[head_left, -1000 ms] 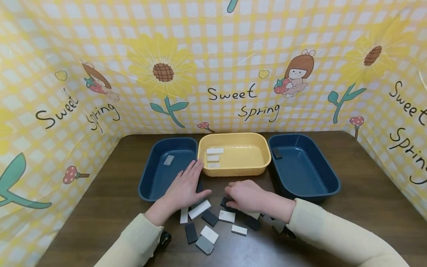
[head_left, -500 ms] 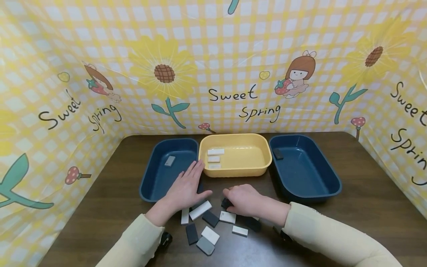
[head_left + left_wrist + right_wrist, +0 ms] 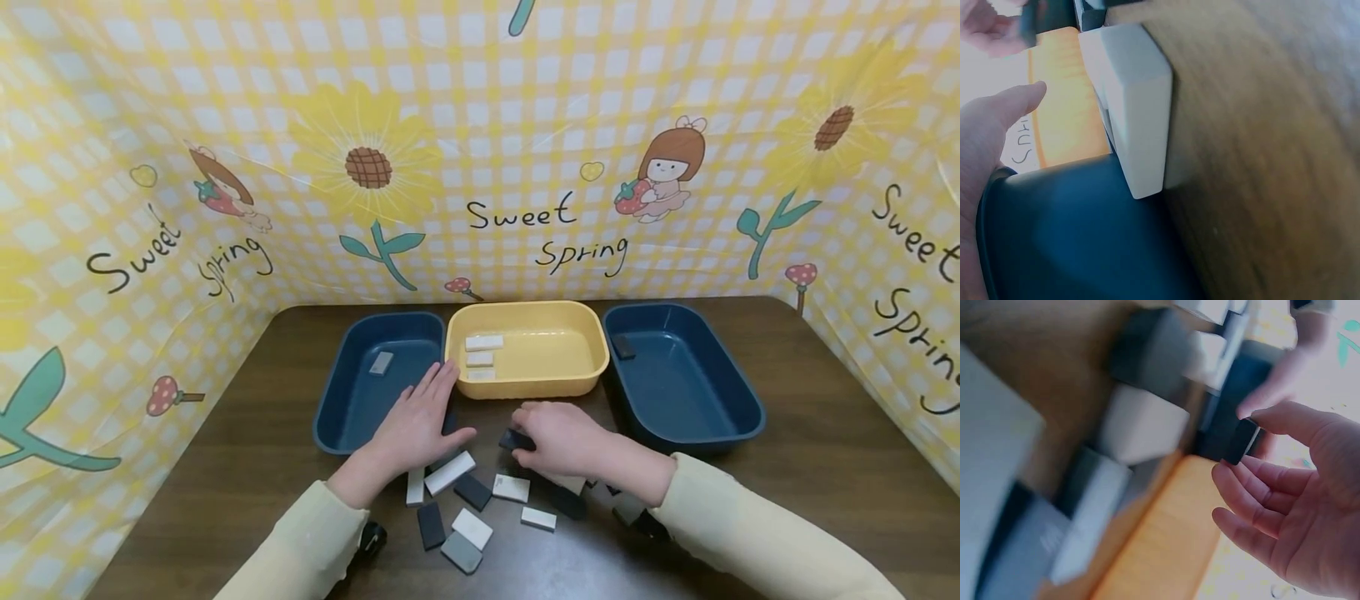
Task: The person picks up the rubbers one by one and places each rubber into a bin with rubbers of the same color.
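Note:
My right hand (image 3: 564,440) pinches a small black rectangular block (image 3: 517,440) between thumb and fingers, above the table in front of the yellow bin (image 3: 536,387). The right wrist view shows this black block (image 3: 1245,441) at the thumb tip. My left hand (image 3: 415,427) lies with straight fingers over the near right side of the left blue bin (image 3: 327,417), fingertips near the yellow bin's corner. Below the hands lie several loose blocks, among them a white block (image 3: 450,472), a black block (image 3: 431,525) and a grey block (image 3: 461,552). Some are partly hidden under the right hand and forearm.
A grey block (image 3: 381,363) lies in the left blue bin. Several white blocks (image 3: 483,342) are lined up at the yellow bin's left side. The right blue bin (image 3: 686,383) holds a black block (image 3: 624,347). A patterned cloth (image 3: 510,150) encloses the table's back and sides.
My right hand has taken hold of the black block and lifted it slightly from the pile, away from me. The left hand has stayed in place.

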`<state>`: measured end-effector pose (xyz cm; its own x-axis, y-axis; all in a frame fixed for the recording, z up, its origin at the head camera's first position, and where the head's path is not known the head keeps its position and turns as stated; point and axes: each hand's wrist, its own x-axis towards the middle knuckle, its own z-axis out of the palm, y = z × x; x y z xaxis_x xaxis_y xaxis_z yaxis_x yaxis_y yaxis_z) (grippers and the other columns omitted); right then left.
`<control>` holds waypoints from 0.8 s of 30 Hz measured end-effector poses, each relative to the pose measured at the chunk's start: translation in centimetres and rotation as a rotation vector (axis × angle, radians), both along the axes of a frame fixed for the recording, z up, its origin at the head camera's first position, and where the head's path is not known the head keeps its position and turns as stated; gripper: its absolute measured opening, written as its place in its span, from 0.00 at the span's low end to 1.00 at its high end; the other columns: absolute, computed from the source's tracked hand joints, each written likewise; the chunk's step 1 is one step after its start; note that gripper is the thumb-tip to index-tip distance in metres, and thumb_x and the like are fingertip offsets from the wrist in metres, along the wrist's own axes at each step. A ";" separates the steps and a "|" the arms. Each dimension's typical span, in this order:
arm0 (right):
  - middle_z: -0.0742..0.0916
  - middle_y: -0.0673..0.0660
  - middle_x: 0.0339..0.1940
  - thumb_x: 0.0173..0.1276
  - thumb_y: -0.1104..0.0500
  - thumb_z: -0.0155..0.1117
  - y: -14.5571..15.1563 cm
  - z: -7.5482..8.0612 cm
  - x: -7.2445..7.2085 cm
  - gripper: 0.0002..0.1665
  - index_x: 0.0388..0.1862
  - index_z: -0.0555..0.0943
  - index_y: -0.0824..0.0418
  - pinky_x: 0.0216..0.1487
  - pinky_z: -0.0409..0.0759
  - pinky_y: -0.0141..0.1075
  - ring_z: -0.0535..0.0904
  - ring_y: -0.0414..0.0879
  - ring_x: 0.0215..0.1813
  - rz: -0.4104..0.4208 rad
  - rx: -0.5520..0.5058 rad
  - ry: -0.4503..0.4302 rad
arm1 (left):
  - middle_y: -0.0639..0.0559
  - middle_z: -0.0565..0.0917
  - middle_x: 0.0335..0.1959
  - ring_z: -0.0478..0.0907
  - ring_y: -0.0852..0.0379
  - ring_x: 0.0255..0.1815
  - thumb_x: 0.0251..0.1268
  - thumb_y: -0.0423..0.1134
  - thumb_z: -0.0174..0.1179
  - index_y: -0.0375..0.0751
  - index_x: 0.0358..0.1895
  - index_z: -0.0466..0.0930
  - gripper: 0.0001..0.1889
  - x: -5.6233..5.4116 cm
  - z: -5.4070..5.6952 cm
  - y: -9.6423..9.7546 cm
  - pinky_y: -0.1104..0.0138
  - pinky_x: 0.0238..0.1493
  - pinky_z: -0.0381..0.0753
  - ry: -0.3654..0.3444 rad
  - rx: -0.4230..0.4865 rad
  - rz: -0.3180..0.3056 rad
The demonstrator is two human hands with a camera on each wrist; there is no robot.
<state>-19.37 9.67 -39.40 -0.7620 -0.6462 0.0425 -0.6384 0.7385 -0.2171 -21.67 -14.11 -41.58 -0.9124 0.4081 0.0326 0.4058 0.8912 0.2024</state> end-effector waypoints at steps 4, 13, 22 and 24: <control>0.80 0.47 0.30 0.61 0.53 0.71 1.5 1.9 0.2 0.12 0.40 0.82 0.58 0.28 0.73 0.32 0.72 0.38 0.27 -0.020 -0.090 0.033 | 0.45 0.48 0.78 0.42 0.46 0.78 0.62 0.63 0.59 0.39 0.77 0.47 0.49 -0.1 0.0 0.0 0.41 0.67 0.55 0.005 0.003 -0.004; 0.80 0.47 0.29 0.61 0.55 0.71 5.7 4.3 -1.3 0.13 0.43 0.81 0.57 0.26 0.73 0.33 0.73 0.40 0.27 -0.187 -0.219 0.019 | 0.44 0.48 0.78 0.41 0.45 0.78 0.64 0.62 0.58 0.37 0.77 0.48 0.48 0.1 0.1 0.0 0.41 0.68 0.52 0.025 -0.025 -0.032; 0.80 0.53 0.31 0.63 0.53 0.68 10.3 5.0 -4.1 0.17 0.45 0.81 0.62 0.29 0.73 0.39 0.74 0.47 0.30 -0.387 -0.169 0.086 | 0.40 0.49 0.78 0.44 0.45 0.77 0.66 0.61 0.56 0.35 0.76 0.52 0.45 0.6 1.1 4.0 0.41 0.68 0.52 0.186 -0.182 -0.209; 0.81 0.56 0.34 0.64 0.52 0.67 11.3 5.1 -4.9 0.19 0.47 0.81 0.63 0.32 0.75 0.42 0.75 0.49 0.32 -0.433 -0.141 0.089 | 0.41 0.49 0.78 0.44 0.46 0.77 0.67 0.61 0.55 0.36 0.76 0.52 0.44 0.6 1.4 5.4 0.42 0.69 0.54 0.188 -0.190 -0.254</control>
